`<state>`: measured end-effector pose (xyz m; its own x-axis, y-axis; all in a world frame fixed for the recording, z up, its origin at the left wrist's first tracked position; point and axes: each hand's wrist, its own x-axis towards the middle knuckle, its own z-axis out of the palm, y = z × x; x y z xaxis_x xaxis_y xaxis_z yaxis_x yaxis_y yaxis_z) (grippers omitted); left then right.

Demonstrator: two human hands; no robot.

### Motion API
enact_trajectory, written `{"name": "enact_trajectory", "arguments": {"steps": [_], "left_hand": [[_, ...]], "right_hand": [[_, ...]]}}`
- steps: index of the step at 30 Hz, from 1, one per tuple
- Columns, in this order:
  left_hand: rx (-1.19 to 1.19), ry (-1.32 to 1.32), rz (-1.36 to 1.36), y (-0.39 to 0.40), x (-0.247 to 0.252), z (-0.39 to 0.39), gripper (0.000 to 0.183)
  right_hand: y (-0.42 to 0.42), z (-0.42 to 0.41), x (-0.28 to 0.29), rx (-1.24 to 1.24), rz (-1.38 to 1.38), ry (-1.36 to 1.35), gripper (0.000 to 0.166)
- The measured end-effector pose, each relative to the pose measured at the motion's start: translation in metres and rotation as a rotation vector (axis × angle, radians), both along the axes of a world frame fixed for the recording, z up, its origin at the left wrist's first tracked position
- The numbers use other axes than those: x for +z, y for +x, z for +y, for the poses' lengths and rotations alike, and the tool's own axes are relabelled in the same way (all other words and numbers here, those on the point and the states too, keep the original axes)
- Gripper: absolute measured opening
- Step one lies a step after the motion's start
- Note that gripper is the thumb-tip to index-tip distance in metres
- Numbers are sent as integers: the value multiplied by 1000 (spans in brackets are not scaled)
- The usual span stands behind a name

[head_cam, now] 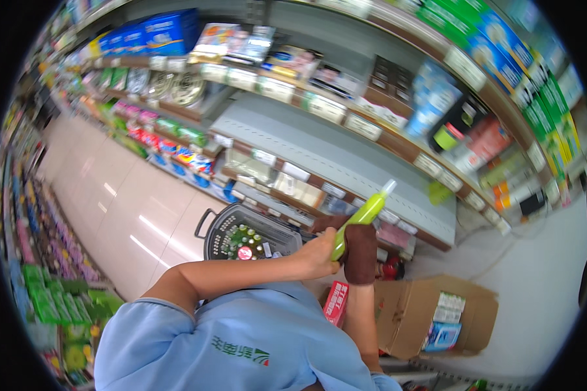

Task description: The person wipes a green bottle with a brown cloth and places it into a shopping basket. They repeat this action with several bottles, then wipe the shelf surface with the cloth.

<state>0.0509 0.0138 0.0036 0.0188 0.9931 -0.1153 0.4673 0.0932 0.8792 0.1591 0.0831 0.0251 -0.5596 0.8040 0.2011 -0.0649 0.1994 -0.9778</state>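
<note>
My left hand [318,254] is closed around the lower part of a lime-green bottle [367,211] with a clear cap, tilted up to the right. A brown cloth [360,251] covers my right hand [361,264] and lies against the bottle's side; more brown cloth shows behind the bottle. The fingers of my right hand are hidden under the cloth. Both hands are in front of my light blue shirt, with the grey metal shelf [318,141] beyond them.
A dark basket [220,217] holding several bottles stands on the floor at left. An opened cardboard box [406,317] with packets lies at right, near a red box [336,303]. Stocked shelves with price labels run along the aisle; a tiled floor [122,195] stretches left.
</note>
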Motion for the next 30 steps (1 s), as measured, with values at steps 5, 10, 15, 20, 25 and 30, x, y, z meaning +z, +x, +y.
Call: {"name": "enact_trajectory", "arguments": {"steps": [5, 10, 15, 20, 25, 30], "left_hand": [[-184, -13, 192, -35, 17, 2, 52], [27, -76, -125, -101, 46, 28, 44], [-120, -163, -1323, -97, 11, 45, 39], [-128, -130, -1388, -91, 6, 38, 26], [129, -31, -1135, -91, 12, 28, 21], [465, 125, -983, -73, 17, 30, 24]], "right_hand": [[-18, -19, 10, 168, 102, -415, 24], [-16, -14, -7, 332, 302, -718, 39], [-16, -15, -66, 59, -271, 219, 28], [-42, -31, -46, 412, -317, -104, 28], [-43, -20, 2, 512, -329, -231, 30], [-64, -15, 3, 297, -341, 182, 33]]}}
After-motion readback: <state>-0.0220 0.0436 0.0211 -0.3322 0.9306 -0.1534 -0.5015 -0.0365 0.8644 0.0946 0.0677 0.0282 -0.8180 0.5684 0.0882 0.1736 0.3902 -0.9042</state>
